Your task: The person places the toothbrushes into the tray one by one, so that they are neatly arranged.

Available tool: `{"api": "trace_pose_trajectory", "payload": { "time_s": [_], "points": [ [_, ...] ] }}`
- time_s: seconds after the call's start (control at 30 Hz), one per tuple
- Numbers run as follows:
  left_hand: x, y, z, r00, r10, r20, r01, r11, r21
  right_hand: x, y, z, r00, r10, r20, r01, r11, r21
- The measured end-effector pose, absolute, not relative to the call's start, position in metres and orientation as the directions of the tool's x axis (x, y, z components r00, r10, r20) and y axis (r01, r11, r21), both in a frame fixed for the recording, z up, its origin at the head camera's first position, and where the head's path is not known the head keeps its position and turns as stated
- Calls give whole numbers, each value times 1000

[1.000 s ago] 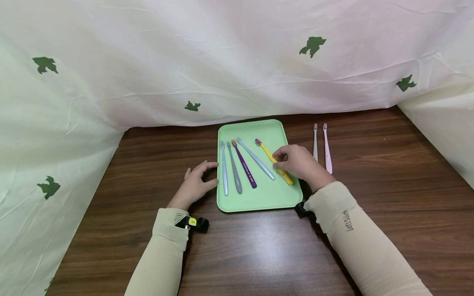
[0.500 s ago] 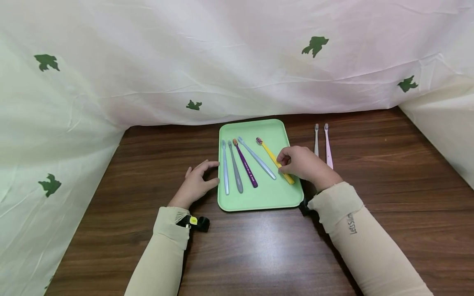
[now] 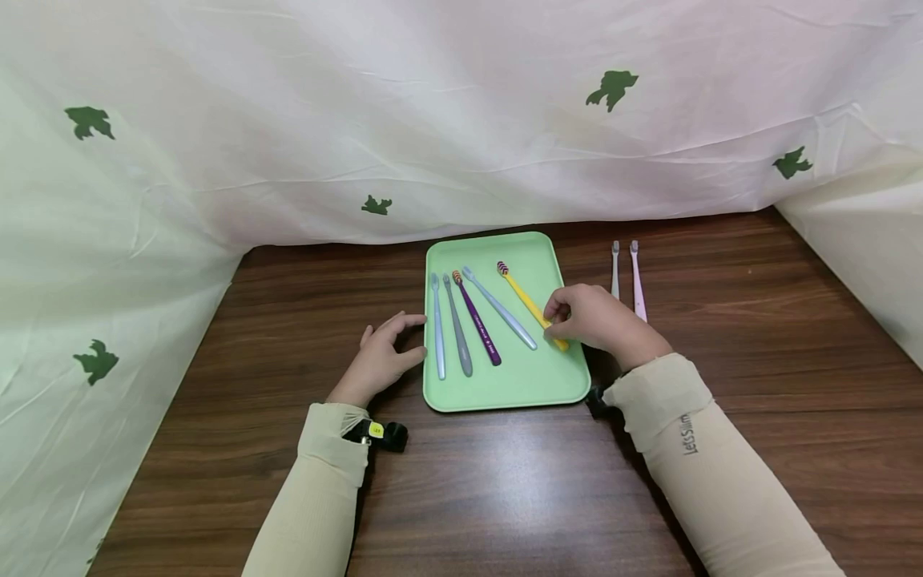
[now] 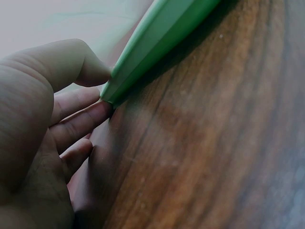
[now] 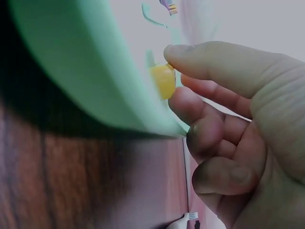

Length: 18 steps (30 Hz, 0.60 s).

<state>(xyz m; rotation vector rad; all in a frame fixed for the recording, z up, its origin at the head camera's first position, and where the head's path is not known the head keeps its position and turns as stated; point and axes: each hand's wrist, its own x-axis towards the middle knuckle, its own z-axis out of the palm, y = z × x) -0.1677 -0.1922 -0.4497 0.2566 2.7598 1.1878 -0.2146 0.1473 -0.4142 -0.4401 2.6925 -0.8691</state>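
A light green tray (image 3: 505, 393) lies on the table with several toothbrushes in it. My right hand (image 3: 594, 320) pinches the handle of the yellow toothbrush (image 3: 525, 300) near its lower end, over the tray's right side. The handle's yellow end (image 5: 164, 81) shows between thumb and fingers in the right wrist view. To its left lie a pale blue toothbrush (image 3: 505, 312), a purple one (image 3: 479, 320), a grey one (image 3: 459, 332) and another light blue one (image 3: 439, 332). My left hand (image 3: 382, 357) touches the tray's left rim with fairly straight fingertips and thumb (image 4: 95, 71).
Right of the tray, a grey toothbrush (image 3: 615, 268) and a pink toothbrush (image 3: 638, 280) lie on the dark wooden table (image 3: 757, 336), partly behind my right hand. A white cloth (image 3: 461, 120) with green leaf-like shapes hangs at the back and sides.
My right hand first slid slightly right along the handle. The yellow toothbrush has since shifted a little up and left on the tray. The left hand stays at the rim.
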Motion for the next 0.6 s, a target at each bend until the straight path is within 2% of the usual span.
{"api": "trace_pose_trajectory", "payload": {
  "time_s": [0.6],
  "points": [
    [-167, -192, -449, -978, 204, -46, 107, 680, 726, -214, 144, -420, -937, -327, -122, -197, 784, -588]
  ]
}}
